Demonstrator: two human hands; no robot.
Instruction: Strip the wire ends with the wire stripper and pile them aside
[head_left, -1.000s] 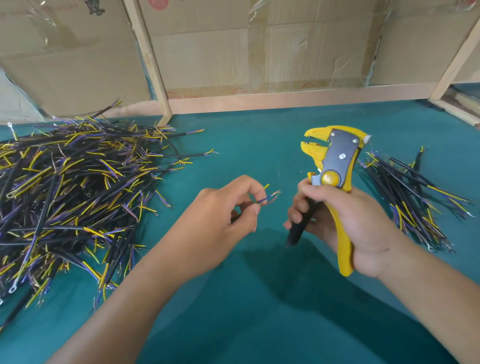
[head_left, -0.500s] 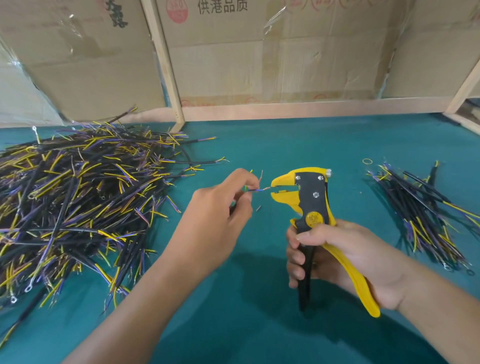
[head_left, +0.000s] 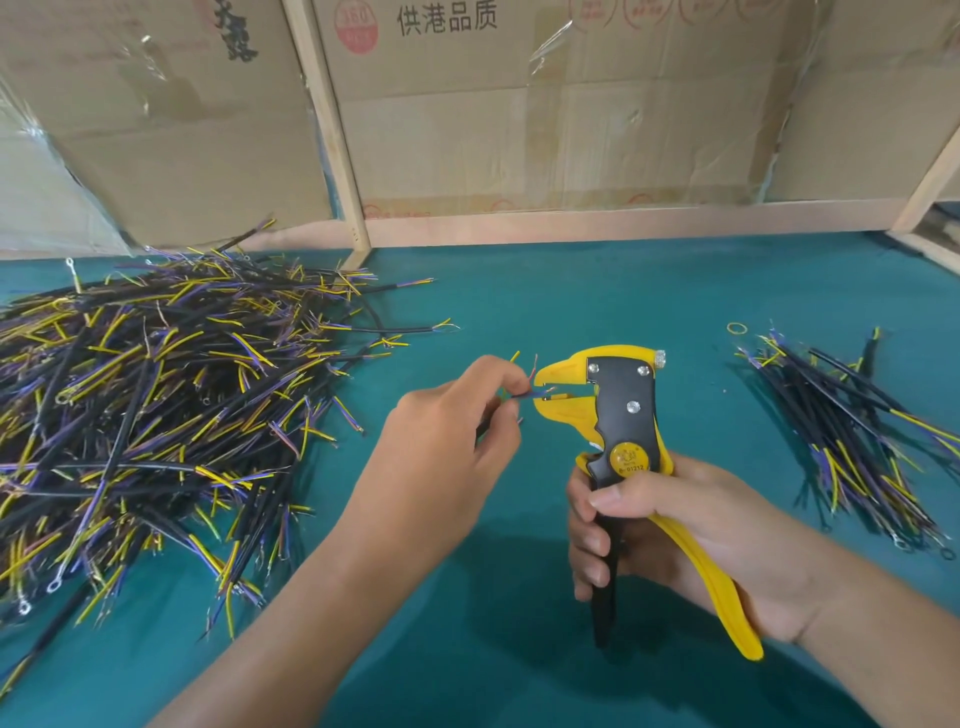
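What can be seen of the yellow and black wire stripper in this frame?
The yellow and black wire stripper is a plastic-looking tool with a yellow beak-shaped head, a black centre plate with silver screws and a round yellow badge. It is held upright above the teal table. The right hand grips its black and yellow handles. Its jaws point left, with the thin wire end pinched by the left hand lying between them.

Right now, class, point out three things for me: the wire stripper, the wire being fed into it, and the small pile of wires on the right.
wire stripper (head_left: 626, 410): head view, on its black centre plate.
wire (head_left: 531, 396): head view, on the end entering the stripper's mouth.
small pile (head_left: 852, 431): head view, on the middle of the bundle.
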